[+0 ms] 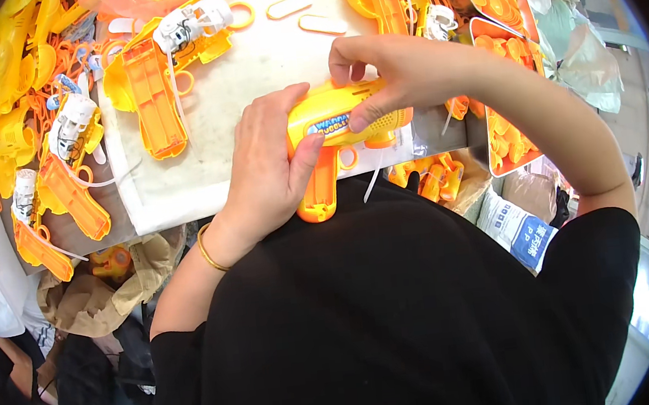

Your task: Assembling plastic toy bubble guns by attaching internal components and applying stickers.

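Observation:
A yellow toy gun [319, 102] with an orange handle is between my two hands, over the near edge of the white work surface. My left hand [266, 155] wraps round its rear end, the thumb pressed on the side below a blue sticker. From the right, my right hand [390, 69] grips the front part, thumb on the near side and fingers curled over the top, their tips partly hidden. Below the body show an orange ring-shaped trigger [348, 159] and a thin white tube [373, 177] hanging down.
Open gun halves with white inner units, such as one orange half-shell [154, 102], lie left and back right. Yellow shells [16, 92] are heaped far left. Flat orange-rimmed pieces [288, 5] lie at the back. Orange parts fill trays [517, 165] at right. A paper bag [86, 303] stands below left.

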A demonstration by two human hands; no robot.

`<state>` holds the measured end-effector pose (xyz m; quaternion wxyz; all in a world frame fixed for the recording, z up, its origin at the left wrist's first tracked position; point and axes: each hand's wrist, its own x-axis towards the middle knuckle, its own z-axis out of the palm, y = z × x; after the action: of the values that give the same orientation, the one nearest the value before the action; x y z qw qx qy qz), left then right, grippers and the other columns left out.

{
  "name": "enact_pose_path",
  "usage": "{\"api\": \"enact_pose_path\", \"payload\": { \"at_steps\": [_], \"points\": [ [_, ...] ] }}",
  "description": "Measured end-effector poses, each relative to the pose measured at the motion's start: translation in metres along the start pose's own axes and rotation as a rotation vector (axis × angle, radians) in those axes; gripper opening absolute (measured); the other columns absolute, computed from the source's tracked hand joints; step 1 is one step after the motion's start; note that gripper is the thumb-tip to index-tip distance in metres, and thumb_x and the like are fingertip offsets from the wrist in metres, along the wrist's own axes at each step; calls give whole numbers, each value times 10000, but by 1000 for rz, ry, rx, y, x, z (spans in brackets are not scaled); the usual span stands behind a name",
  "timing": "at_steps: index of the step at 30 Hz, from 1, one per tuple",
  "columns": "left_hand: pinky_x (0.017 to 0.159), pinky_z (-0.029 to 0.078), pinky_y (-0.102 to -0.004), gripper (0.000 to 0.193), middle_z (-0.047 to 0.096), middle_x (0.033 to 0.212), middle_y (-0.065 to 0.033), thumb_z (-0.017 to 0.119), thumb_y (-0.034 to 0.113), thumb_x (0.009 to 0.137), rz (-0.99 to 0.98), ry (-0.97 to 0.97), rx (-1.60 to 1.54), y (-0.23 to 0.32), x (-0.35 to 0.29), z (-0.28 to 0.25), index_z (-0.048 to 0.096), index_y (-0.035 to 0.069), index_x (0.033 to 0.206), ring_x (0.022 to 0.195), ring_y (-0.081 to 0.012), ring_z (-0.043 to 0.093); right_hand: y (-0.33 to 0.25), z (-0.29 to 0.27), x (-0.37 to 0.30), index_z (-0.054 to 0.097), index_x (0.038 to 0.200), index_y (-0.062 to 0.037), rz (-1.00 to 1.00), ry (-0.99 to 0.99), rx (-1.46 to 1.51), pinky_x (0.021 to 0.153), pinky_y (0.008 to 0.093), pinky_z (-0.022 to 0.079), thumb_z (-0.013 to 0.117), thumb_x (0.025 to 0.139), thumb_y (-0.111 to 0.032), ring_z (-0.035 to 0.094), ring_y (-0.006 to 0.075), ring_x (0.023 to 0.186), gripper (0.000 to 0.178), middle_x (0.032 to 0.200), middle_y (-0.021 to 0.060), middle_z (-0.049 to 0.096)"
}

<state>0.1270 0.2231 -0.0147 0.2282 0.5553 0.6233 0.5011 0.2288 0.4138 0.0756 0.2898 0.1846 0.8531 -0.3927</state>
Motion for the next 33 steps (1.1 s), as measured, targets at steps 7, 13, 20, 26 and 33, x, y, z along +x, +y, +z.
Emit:
{"api": "enact_pose_path", "payload": {
  "at_steps": [7, 13, 20, 26, 33],
  "points": [
    [881, 381, -391, 374, 513, 1093, -168, 563, 161, 853, 80, 54, 14, -2, -3, 4, 445, 0, 1170, 985, -337, 485, -1, -7, 12, 503, 1153, -64, 119, -244, -2, 805, 326, 435, 749, 731, -411, 538, 203, 908, 600, 977, 74, 561],
    [880, 381, -392, 362, 510, 1092, -171, 560, 156, 851, 53, 60, -2, -2, -3, 3, 446, -1, 1156, 980, -343, 482, 14, -3, 13, 508, 1144, -57, 25, -260, 208, 809, 311, 427, 742, 746, -382, 528, 165, 906, 565, 978, 62, 564],
    [890, 385, -396, 422, 483, 1119, -184, 587, 130, 824, 37, 27, -15, -1, -6, 0, 419, 2, 1189, 985, -347, 480, 2, 3, 11, 518, 1113, -64, -82, -144, 72, 810, 300, 430, 757, 726, -284, 529, 174, 913, 505, 964, 67, 561],
    [881, 413, -392, 529, 486, 1122, -170, 647, 138, 787, 254, 100, -98, -7, -14, -7, 400, 10, 1238, 996, -323, 486, -6, 42, -14, 510, 1145, -61, -335, 159, 68, 823, 329, 456, 776, 681, -289, 562, 262, 953, 581, 989, 105, 568],
    [905, 428, -365, 618, 471, 1221, -178, 701, 194, 749, 409, -388, -284, 40, 36, 2, 411, 13, 1264, 1085, -312, 503, -3, 87, -106, 481, 1204, -59, -241, 675, -104, 815, 370, 462, 795, 641, -299, 566, 310, 961, 688, 1019, 121, 567]
  ]
}}
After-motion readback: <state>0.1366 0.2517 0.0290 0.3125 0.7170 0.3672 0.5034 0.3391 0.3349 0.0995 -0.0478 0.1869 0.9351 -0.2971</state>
